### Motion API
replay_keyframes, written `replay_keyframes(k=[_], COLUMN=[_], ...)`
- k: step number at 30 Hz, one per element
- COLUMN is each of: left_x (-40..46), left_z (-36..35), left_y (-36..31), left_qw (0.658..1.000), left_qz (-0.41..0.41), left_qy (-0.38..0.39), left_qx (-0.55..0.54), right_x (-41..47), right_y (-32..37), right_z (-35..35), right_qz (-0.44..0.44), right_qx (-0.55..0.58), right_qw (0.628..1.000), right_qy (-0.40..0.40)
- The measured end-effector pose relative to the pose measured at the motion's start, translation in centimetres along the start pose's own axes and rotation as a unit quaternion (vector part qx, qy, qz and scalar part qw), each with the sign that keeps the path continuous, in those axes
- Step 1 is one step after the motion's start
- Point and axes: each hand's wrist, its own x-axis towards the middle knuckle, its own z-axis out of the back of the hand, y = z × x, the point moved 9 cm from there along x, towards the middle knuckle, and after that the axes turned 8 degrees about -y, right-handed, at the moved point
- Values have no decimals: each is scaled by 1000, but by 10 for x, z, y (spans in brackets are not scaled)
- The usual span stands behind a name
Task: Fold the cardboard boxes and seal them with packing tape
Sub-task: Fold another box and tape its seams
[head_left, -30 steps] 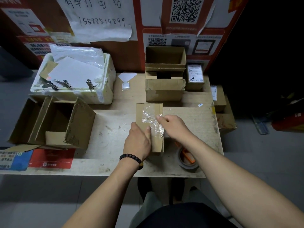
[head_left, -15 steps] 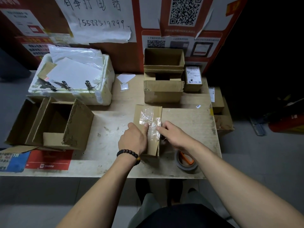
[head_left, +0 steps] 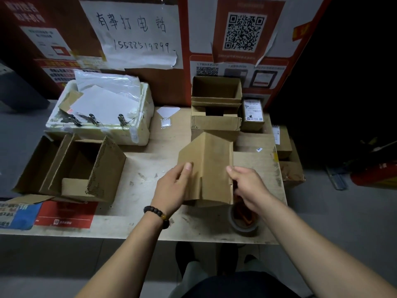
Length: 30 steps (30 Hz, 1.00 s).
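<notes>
So the wooden table [head_left: 137, 181] takes up most of the view, with a red poster wall [head_left: 184, 39] behind it at 12 o'clock carrying a handwritten paper notice [head_left: 133, 33] and a QR code [head_left: 243, 32]. At 10 o'clock sits a white foam box [head_left: 141, 127] stuffed with paper sheets and plastic bags, a few clips along its near edge. At 9 o'clock there's a big open carton [head_left: 71, 168] lying with its flaps spread. At 12 to 1 o'clock two open cardboard boxes [head_left: 216, 123] are stacked, a small labelled parcel [head_left: 253, 112] just beside them.

Dead centre is the small cardboard box [head_left: 209, 168] being worked on — plain brown side up, tilted, lifted off the table. The left hand [head_left: 171, 190] grips its left edge, thumb on top. The right hand [head_left: 247, 186] holds the right edge, fingers curled around it. A roll of packing tape [head_left: 243, 220] sits at 5 o'clock, just under the right wrist, partly hidden.
</notes>
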Motion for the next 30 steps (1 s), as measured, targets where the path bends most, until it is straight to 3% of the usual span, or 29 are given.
replay_keyframes(k=[4, 6, 8, 10, 12, 13, 15, 17, 21, 25, 30], left_x=[13, 12, 10, 14, 16, 16, 20, 28, 33, 32, 28], left_z=[22, 19, 15, 21, 26, 26, 31, 38, 41, 35, 24], left_y=[38, 58, 60, 57, 56, 54, 51, 43, 36, 27, 20], left_qw=[993, 986, 981, 984, 975, 963, 940, 936, 926, 955, 975], left_qz=[92, 165, 166, 148, 168, 191, 216, 196, 174, 101, 26], left_qy=[-4, 36, 55, 23, 1, 5, 9, 3, -11, 6, 33], left_qx=[73, -4, -81, -92, -143, -191, -266, -293, -334, -279, -216], right_x=[1, -1, -2, 3, -2, -4, -1, 1, -2, 3, 3], right_y=[2, -3, -10, -9, 8, 15, 16, 15, 28, 40, 28], right_z=[19, 20, 19, 26, 28, 28, 30, 33, 30, 45, 51], right_qz=[-54, -81, -74, 10, 138, 175, 168, 159, 217, 246, 192], right_qx=[121, 143, 93, -63, -172, -158, -87, -89, -228, -236, -234], right_qw=[989, 982, 989, 997, 975, 971, 981, 983, 948, 938, 946], right_qy=[62, 92, 93, 31, -35, -51, -43, -10, 42, -66, -117])
